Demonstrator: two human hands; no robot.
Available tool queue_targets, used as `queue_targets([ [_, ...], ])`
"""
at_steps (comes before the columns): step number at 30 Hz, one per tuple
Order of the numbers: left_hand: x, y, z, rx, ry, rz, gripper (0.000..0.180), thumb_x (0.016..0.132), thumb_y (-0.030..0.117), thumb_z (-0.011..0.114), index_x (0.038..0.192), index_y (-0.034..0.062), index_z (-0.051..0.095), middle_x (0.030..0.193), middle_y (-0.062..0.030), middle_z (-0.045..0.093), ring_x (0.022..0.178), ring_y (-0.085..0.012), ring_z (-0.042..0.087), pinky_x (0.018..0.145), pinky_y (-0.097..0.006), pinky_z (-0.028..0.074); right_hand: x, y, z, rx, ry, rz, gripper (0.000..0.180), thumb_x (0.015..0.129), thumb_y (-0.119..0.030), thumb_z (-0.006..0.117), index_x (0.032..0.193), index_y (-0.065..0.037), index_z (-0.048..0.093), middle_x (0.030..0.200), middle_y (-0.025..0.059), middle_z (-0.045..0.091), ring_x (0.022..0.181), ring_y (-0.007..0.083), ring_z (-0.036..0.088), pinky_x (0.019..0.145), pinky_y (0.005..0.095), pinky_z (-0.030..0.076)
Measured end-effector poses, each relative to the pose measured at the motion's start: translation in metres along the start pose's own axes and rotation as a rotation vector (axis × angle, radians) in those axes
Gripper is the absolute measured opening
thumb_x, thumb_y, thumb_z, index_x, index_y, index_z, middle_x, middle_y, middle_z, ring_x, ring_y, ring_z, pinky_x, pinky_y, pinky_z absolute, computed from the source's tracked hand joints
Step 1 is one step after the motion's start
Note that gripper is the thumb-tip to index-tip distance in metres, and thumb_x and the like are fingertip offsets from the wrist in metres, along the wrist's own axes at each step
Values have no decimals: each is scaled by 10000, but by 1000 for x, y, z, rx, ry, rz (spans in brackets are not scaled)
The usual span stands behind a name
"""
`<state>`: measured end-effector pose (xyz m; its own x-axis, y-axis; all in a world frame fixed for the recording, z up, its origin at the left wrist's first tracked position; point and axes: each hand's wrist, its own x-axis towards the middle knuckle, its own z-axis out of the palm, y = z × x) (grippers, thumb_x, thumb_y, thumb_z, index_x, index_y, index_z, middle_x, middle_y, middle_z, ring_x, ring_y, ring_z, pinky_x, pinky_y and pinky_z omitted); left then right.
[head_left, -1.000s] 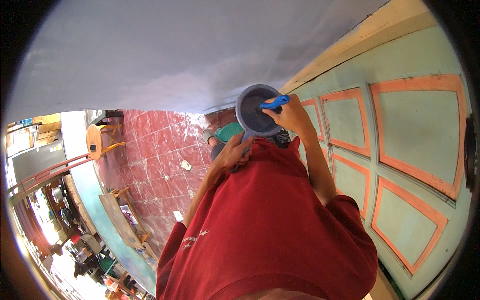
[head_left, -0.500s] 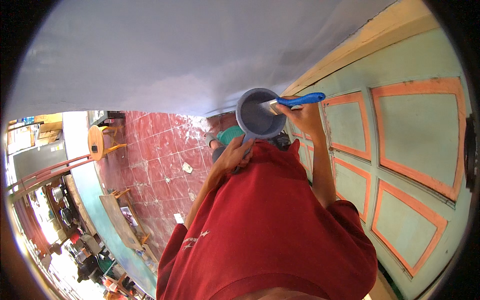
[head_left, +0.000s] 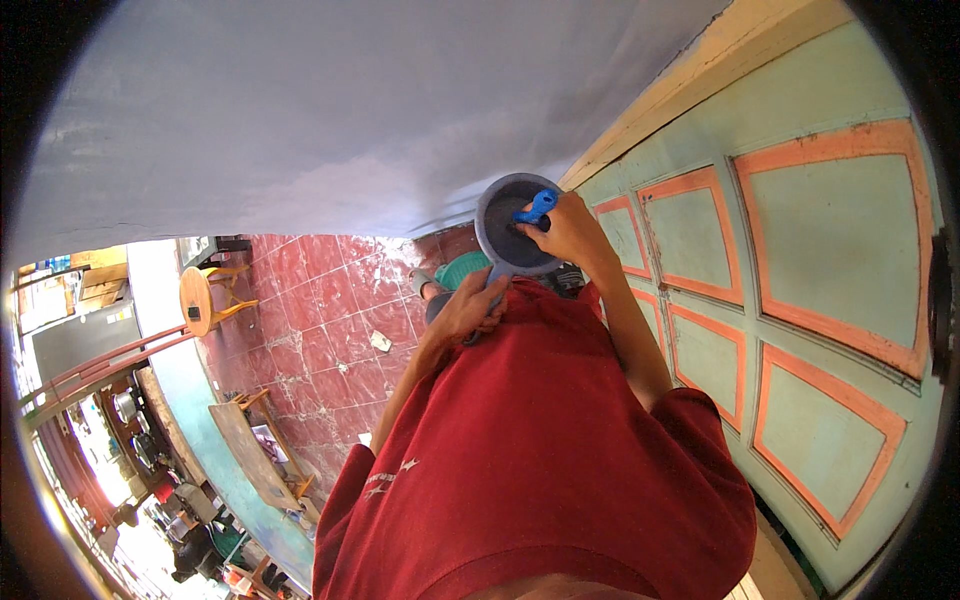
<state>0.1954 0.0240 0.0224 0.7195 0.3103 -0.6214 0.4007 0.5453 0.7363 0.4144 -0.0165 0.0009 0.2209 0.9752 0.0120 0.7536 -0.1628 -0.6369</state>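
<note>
A round grey dipper (head_left: 490, 222) with a long handle is held out in front of my red shirt. Its handle lies in my left hand (head_left: 474, 308), whose fingers wrap round it. Over the dipper's mouth, my right hand (head_left: 570, 237) grips a paintbrush (head_left: 540, 206) by its blue handle. The brush now stands steeply, its bristles down inside the dipper and hidden by the hand. Just beyond the dipper rises a wall (head_left: 330, 120) coated in grey-blue, with darker, uneven patches near its lower right part.
At the right stands a pale green door (head_left: 835, 235) with orange-edged panels, beside a yellowish frame (head_left: 690, 90). Red floor tiles (head_left: 320, 330) spread at the left, spotted with pale marks. A wooden stool (head_left: 197, 300) and a low wooden table (head_left: 245, 455) stand farther left.
My right hand has moved left and tipped the paintbrush from nearly level to upright, pushing its bristles down into the dipper. My left hand keeps its hold on the dipper's handle.
</note>
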Motion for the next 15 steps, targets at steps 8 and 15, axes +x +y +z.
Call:
queue_targets([
  [8,-1,-4,6,66,35,20,239,1025,285,448,943,61,454,617,-13,445,447,-79,362,387,-240,253,-4,2,3,13,-7,12,319,750,-263,776,765,34,660,761,252,660,780,428,649,721,483,521],
  [15,-5,2,11,45,19,-12,248,1025,288,444,929,60,454,614,-10,446,445,-80,358,387,-244,253,-13,5,-16,157,134,-33,281,754,-249,786,822,14,711,798,184,702,771,344,686,678,402,528],
])
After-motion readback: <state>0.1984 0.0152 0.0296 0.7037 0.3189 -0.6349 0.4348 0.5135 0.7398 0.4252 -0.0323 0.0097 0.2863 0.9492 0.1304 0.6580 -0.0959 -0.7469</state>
